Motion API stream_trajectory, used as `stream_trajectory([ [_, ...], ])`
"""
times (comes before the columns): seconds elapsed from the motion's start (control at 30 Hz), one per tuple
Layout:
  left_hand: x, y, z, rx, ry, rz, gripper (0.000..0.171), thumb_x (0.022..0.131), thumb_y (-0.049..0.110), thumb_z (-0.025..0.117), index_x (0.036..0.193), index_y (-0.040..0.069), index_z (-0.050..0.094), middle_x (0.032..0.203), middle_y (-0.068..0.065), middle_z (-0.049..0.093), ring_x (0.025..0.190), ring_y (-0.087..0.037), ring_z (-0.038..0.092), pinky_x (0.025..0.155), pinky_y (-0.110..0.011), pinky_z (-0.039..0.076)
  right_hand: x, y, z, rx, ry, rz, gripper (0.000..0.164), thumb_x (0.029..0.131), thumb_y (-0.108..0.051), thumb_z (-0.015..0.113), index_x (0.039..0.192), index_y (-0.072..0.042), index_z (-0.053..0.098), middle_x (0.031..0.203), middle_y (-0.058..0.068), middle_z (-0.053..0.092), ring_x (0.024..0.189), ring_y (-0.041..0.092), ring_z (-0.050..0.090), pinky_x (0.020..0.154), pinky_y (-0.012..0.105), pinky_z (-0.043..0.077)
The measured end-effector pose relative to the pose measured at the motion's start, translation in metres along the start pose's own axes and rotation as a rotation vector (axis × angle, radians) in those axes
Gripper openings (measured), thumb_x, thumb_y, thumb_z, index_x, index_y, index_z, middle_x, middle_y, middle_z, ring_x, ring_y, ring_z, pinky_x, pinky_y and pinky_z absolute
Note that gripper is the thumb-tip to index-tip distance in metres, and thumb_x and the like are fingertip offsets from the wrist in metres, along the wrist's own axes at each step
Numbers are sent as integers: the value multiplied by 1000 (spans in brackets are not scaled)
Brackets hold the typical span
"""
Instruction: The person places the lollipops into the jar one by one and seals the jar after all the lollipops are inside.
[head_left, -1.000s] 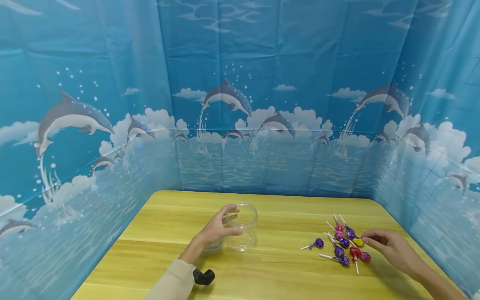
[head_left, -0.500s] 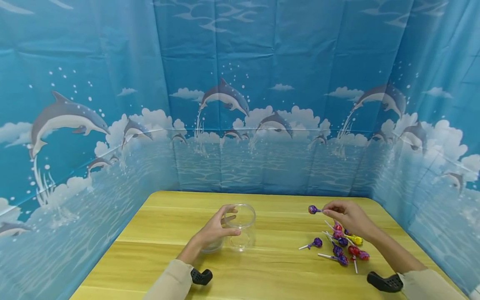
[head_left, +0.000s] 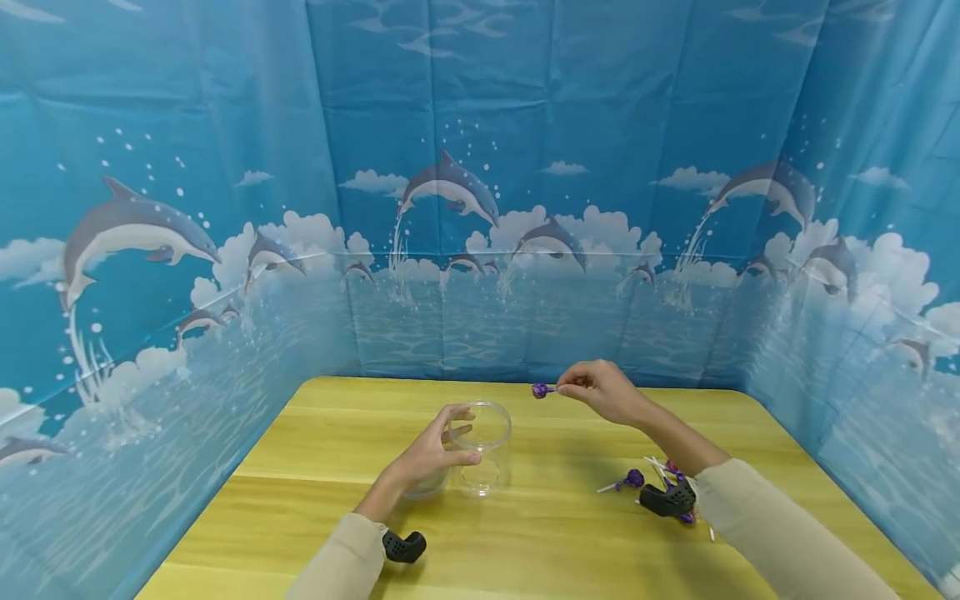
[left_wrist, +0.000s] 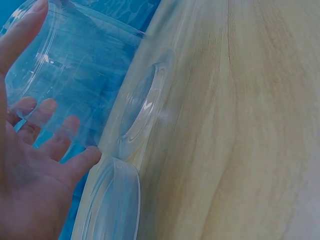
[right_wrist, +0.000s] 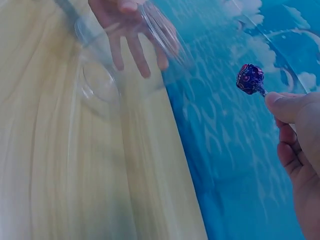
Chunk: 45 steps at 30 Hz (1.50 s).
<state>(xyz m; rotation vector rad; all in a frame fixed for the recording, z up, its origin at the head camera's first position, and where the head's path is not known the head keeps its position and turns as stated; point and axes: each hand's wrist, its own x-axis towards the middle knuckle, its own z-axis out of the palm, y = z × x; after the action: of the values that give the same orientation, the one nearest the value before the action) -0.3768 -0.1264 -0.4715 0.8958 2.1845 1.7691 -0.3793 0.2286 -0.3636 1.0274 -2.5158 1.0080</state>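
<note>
A clear plastic jar (head_left: 491, 479) stands upright and uncovered on the table. My left hand (head_left: 429, 457) holds it from the left side, thumb in front and fingers spread behind the wall, as the left wrist view also shows. Between thumb and fingers, my right hand (head_left: 603, 392) pinches the stick of a purple-wrapped lollipop (right_wrist: 250, 79). The lollipop's round head points left toward the jar, in the air at the right of its rim. Close beside the jar's base lies a clear round lid (left_wrist: 114, 202), partly behind the left hand in the head view.
One purple lollipop (head_left: 634, 478) lies apart on the yellow wood-grain table (head_left: 540, 542). Right of it, several more lollipops (head_left: 660, 471) lie in a pile, mostly hidden under the right forearm. A blue dolphin-print curtain (head_left: 495, 325) surrounds the table's back and sides.
My right hand has lifted a purple lollipop from the pile and carried it up and left toward the jar. The left hand has stayed on the jar.
</note>
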Motion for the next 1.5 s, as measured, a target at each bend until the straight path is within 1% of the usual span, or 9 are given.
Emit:
stream_trajectory([
  [0.23, 0, 2, -2, 34, 10, -27, 86, 93, 32, 80, 160, 19, 29, 158, -13, 35, 146, -36, 38, 106, -50, 45, 39, -20, 27, 5, -106, -29, 11, 102, -10, 67, 101, -8, 78, 87, -4, 67, 71, 15, 58, 64, 33, 50],
  [0.57, 2, 1, -4, 6, -6, -43, 82, 94, 31, 80, 157, 20, 29, 160, -13, 28, 147, -37, 35, 102, -47, 49, 72, -41, 79, -169, -246, -287, 9, 98, -4, 71, 96, -5, 80, 93, 3, 73, 83, 12, 68, 74, 28, 56],
  [0.7, 2, -1, -4, 16, -13, -45, 81, 94, 32, 79, 157, 20, 29, 160, -11, 28, 144, -41, 36, 99, -48, 50, 80, -50, 95, -238, -335, -321, 10, 97, -2, 71, 98, -5, 81, 92, 4, 74, 83, 13, 68, 75, 26, 55],
  [0.83, 2, 0, -5, 21, -12, -49, 79, 94, 31, 79, 156, 21, 31, 156, -8, 32, 137, -43, 42, 94, -46, 51, 87, -57, 106, -330, -414, -352, 13, 99, -3, 70, 92, -8, 80, 84, 0, 69, 75, 9, 62, 71, 24, 52],
  [1.0, 3, 1, -4, 34, -7, -49, 71, 96, 24, 76, 153, 21, 34, 148, -7, 39, 115, -32, 50, 87, -42, 49, 95, -64, 115, -416, -479, -394, 29, 98, -5, 71, 72, -15, 68, 67, -6, 54, 61, 5, 44, 63, 21, 40],
  [1.1, -1, -1, -4, 39, 5, -52, 71, 97, 22, 76, 154, 21, 33, 147, -7, 39, 112, -30, 50, 88, -42, 48, 97, -69, 122, -444, -515, -383, 31, 99, -6, 71, 69, -15, 66, 65, -8, 54, 58, 5, 42, 60, 20, 36],
  [1.27, -3, -3, -4, 25, 5, -49, 75, 96, 24, 75, 157, 22, 30, 152, -6, 38, 130, -32, 49, 96, -44, 49, 98, -70, 129, -529, -505, -348, 25, 97, -11, 75, 72, -12, 73, 68, -9, 57, 60, 4, 45, 59, 20, 36],
  [1.37, 0, -3, -3, 3, -9, -47, 76, 97, 24, 75, 157, 22, 29, 152, -6, 38, 130, -30, 53, 98, -44, 50, 99, -67, 130, -606, -476, -349, 22, 95, -15, 78, 74, -14, 75, 72, -10, 61, 62, 3, 50, 59, 20, 40],
  [1.5, 3, -2, -2, -15, -9, -44, 79, 96, 25, 77, 158, 25, 27, 155, -4, 35, 125, -27, 58, 96, -43, 52, 98, -66, 128, -677, -454, -352, 11, 92, -23, 81, 82, -20, 77, 82, -8, 69, 72, 5, 62, 65, 20, 50],
])
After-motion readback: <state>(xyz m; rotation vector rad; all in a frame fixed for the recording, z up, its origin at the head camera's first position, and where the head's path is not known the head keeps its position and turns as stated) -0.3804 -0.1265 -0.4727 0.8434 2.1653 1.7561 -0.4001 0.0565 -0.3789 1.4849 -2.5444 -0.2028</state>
